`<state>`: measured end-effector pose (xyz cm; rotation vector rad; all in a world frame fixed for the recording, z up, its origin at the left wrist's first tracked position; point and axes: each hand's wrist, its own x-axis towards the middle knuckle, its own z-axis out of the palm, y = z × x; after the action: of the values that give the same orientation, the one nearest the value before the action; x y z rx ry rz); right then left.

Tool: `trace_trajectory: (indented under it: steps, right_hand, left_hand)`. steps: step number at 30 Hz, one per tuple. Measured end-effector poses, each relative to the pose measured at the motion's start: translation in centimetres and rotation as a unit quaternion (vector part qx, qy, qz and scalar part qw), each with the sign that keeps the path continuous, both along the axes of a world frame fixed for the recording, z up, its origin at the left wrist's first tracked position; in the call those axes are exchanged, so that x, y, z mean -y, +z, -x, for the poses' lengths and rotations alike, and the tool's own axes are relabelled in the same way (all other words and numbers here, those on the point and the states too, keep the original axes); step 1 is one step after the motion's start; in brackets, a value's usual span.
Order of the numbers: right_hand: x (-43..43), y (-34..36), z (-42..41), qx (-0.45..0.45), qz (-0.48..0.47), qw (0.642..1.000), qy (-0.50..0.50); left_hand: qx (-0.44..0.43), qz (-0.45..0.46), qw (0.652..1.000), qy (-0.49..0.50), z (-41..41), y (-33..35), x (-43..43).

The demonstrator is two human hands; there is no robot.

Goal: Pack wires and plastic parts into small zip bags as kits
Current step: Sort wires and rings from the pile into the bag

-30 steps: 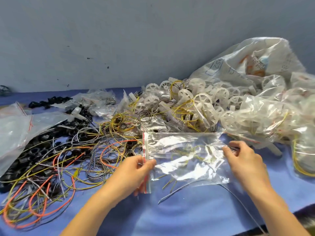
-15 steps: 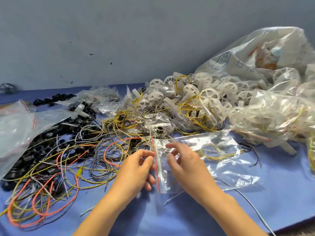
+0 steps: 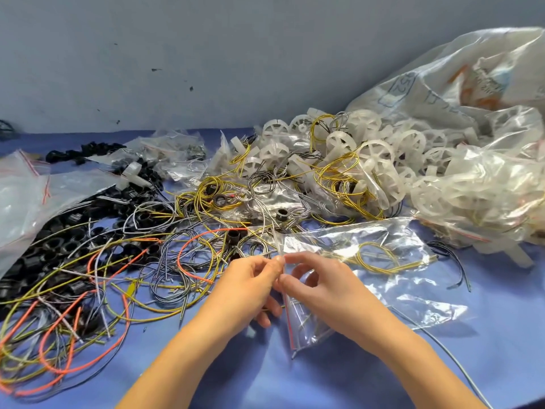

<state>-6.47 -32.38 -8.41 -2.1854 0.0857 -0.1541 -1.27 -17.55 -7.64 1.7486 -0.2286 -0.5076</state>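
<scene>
At lower centre, the left hand (image 3: 247, 286) and right hand (image 3: 324, 290) both pinch the red-striped mouth of the zip bag (image 3: 407, 302), which lies centre-right with a yellow wire coil (image 3: 379, 256) inside. The thin film may slip from either pinch, or the wire tangle (image 3: 177, 261) just left could snag it.

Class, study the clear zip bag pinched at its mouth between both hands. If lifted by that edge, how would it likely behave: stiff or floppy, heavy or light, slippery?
Probably floppy: the zip bag lies crumpled and creased. Likely light for its size, since only thin wires such as the yellow wire coil show inside. Its glossy film may prove slippery.
</scene>
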Motion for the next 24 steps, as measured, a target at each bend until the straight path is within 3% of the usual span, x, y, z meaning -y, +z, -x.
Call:
trace_trajectory:
  steps: [16,24]
  right_hand:
    - [-0.18,0.29,0.23,0.01,0.03,0.999,0.032]
    - [-0.41,0.03,0.23,0.029,0.028,0.999,-0.014]
  left_hand:
    - [0.011,0.006,0.999,-0.034,-0.07,0.48,-0.22]
    - [0.042,-0.023,0.999,0.016,0.21,-0.14,0.28]
